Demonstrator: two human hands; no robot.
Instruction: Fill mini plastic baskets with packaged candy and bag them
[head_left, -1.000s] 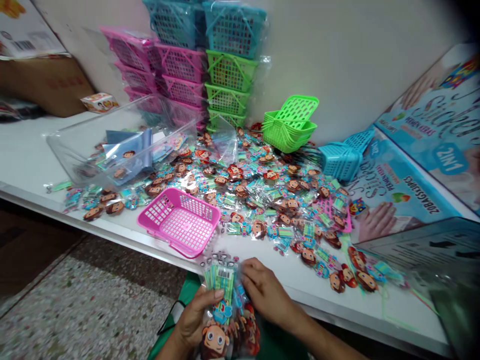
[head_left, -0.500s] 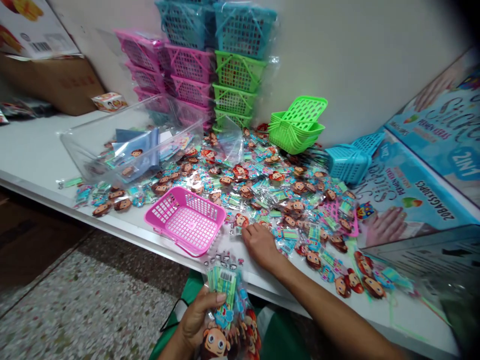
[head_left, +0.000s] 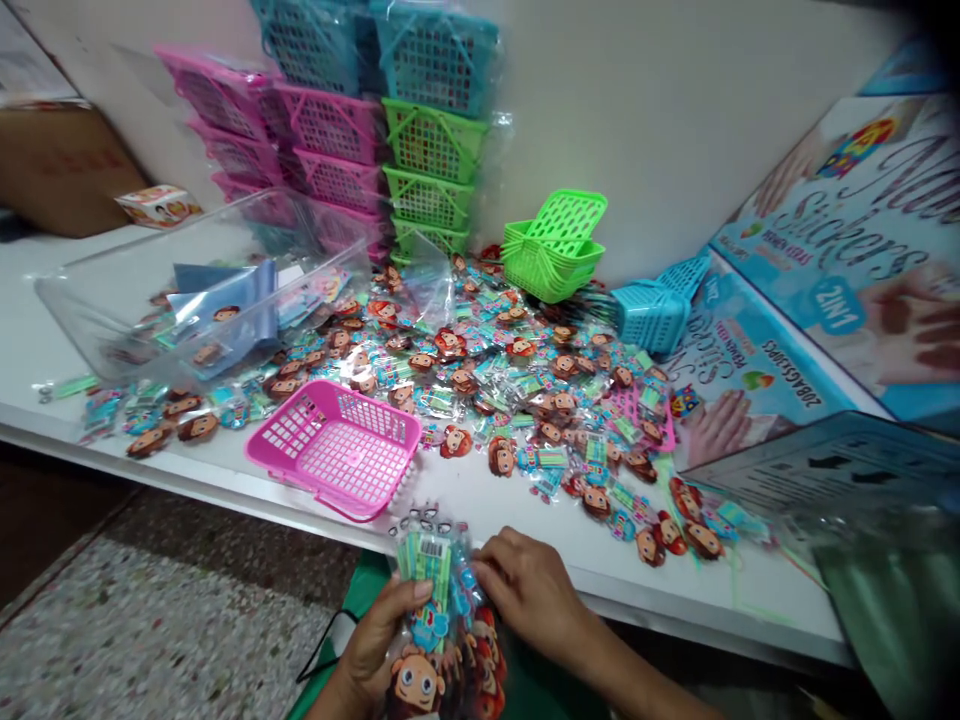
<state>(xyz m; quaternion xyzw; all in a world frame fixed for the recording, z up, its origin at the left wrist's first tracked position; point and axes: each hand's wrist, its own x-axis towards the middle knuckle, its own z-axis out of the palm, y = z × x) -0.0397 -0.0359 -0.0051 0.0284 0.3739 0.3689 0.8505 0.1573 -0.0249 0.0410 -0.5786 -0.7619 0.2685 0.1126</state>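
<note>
My left hand is closed round a thick bundle of clear packets, held upright in front of the table edge. Each packet carries a cartoon head, and green-striped parts and a barcode show at the top. My right hand is at the bundle's right side, its fingers pinched on a packet at that edge; the fingertips are partly hidden. Just beyond, a pink mesh basket rests at the table's front edge, with nothing inside. Loose cartoon-head packets lie spread behind the hands.
Filled, wrapped baskets stand stacked against the wall. A clear tub with packets and cards stands left. Nested green baskets and blue baskets sit at the back. Printed boxes lean at the right.
My right hand has drawn back from the loose packets on the table to the bundle in my left hand. The view has turned a little to the right.
</note>
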